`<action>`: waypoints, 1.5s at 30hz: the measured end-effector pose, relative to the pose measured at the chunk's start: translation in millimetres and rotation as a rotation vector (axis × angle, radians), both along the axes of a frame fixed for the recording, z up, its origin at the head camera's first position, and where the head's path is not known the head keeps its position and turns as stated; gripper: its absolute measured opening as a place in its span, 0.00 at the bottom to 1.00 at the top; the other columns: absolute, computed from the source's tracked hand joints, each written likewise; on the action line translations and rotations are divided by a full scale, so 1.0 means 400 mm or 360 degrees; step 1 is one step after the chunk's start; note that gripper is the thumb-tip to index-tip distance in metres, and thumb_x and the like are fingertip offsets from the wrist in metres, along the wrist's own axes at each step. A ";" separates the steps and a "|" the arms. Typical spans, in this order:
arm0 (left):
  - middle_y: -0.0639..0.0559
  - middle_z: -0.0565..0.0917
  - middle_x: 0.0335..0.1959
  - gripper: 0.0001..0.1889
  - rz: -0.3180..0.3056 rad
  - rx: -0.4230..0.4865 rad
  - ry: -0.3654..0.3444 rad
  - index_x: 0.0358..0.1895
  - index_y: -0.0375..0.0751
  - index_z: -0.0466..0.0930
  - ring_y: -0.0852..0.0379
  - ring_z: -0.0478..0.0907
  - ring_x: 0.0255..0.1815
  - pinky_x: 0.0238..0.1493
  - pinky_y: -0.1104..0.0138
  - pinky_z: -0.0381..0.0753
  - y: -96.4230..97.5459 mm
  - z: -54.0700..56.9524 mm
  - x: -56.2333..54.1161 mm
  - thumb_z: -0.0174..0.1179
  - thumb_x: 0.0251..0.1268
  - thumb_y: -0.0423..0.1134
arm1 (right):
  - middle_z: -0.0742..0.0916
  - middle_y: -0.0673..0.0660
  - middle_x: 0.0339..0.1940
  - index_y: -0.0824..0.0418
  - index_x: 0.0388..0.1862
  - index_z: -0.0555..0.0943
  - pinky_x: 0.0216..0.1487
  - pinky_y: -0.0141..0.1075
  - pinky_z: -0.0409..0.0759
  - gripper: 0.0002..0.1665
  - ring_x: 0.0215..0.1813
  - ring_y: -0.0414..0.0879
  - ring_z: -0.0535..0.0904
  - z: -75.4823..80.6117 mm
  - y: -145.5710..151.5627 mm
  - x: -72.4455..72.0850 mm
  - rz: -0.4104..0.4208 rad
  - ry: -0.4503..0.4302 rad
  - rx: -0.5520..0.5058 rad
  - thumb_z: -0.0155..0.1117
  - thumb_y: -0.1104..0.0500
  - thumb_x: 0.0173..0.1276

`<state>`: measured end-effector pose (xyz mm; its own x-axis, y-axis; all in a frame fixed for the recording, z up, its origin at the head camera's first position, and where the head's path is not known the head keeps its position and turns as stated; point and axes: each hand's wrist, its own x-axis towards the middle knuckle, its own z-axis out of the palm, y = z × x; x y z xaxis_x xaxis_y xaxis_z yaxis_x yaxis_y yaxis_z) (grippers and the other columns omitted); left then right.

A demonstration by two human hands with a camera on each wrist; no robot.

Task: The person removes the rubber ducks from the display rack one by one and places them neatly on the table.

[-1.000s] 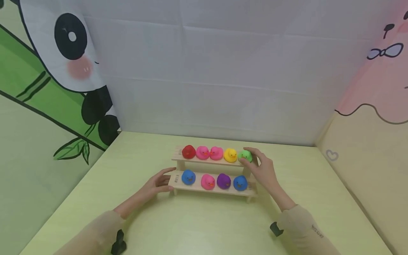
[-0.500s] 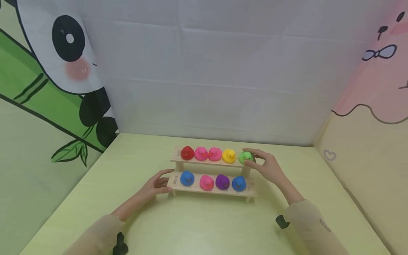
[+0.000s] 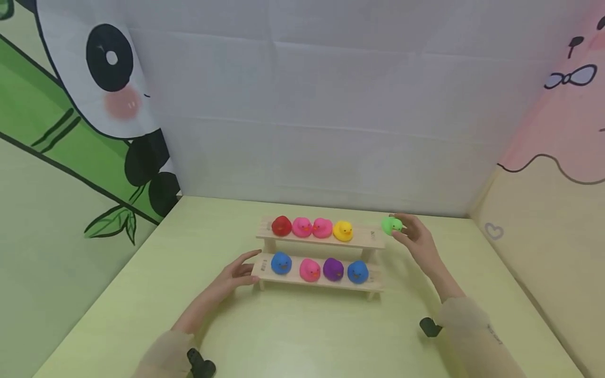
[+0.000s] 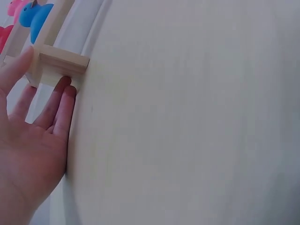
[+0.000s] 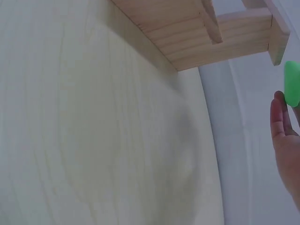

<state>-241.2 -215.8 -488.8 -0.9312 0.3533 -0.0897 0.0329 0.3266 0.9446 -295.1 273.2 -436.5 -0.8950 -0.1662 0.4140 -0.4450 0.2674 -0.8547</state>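
My right hand (image 3: 417, 242) pinches a light green rubber duck (image 3: 392, 226) just off the right end of the wooden two-tier stand (image 3: 373, 237). In the right wrist view the green duck (image 5: 292, 84) is cut off by the frame edge, and the fingers touch its underside. My left hand (image 3: 235, 274) holds the left end of the lower shelf, thumb at the front and fingers behind. The left wrist view shows that hand (image 4: 37, 140) with fingertips at the shelf's wooden end (image 4: 61, 58). Both hands' outer fingers are partly hidden in the head view.
On the upper shelf sit a red duck (image 3: 281, 226), two pink ducks (image 3: 322, 228) and a yellow duck (image 3: 343, 230). Lower down are a blue duck (image 3: 281, 263), a pink one, a purple duck (image 3: 333, 269) and another blue one. A white cloth (image 3: 331, 131) hangs behind the table (image 3: 302, 336).
The green duck has left the right end of the upper shelf and moved right in my right hand. My left hand has stayed at the stand's left end.
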 end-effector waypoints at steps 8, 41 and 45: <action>0.39 0.70 0.73 0.36 0.0149 -0.0014 -0.0111 0.78 0.60 0.54 0.40 0.66 0.74 0.73 0.33 0.57 0.009 0.003 0.014 0.59 0.69 0.48 | 0.81 0.46 0.62 0.66 0.67 0.70 0.53 0.20 0.79 0.27 0.52 0.26 0.80 -0.054 0.041 -0.006 -0.0035 -0.0199 0.0038 0.60 0.58 0.74; 0.31 0.72 0.67 0.38 0.0269 0.0299 -0.0230 0.78 0.52 0.53 0.54 0.80 0.57 0.59 0.57 0.84 0.037 0.003 0.029 0.60 0.68 0.37 | 0.74 0.61 0.73 0.57 0.72 0.70 0.76 0.60 0.61 0.34 0.75 0.60 0.66 -0.121 0.086 -0.030 0.0045 -0.0652 0.0364 0.65 0.50 0.69; 0.31 0.72 0.67 0.38 0.0260 0.0310 -0.0219 0.78 0.52 0.53 0.54 0.80 0.56 0.59 0.57 0.84 0.039 0.004 0.032 0.60 0.68 0.37 | 0.75 0.61 0.73 0.56 0.72 0.71 0.75 0.58 0.62 0.34 0.74 0.60 0.66 -0.123 0.092 -0.028 0.0045 -0.0649 0.0370 0.65 0.50 0.69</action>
